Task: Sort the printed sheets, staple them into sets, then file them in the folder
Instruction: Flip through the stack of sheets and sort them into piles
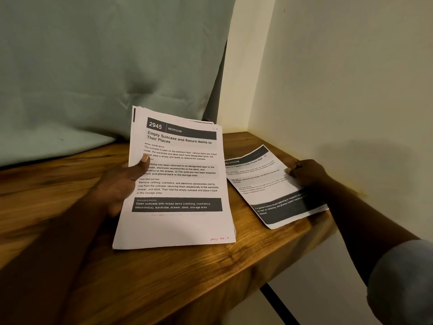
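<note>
A wooden tabletop (164, 277) fills a corner of the room, its near edge running toward the camera. Closest, the left hand (119, 184) grips a stack of printed sheets (178, 221) tilted up off the wood. Its thumb (143, 160) presses on the top page, headed "2945 Bedroom", which has a red handwritten page note (219, 239) at its lower right corner. Just beyond, to the right, the right hand (307, 173) pinches the edge of a loose sheet (269, 188) lying flat on the table near the cream wall (339, 78). A pale green curtain (105, 66) hangs behind.

This looks like the sorting step. To do it well, read the heading and the red page number before dealing each sheet. Keep one pile per title, well apart, and square the edges so stapling goes cleanly. No stapler or folder is in view.
</note>
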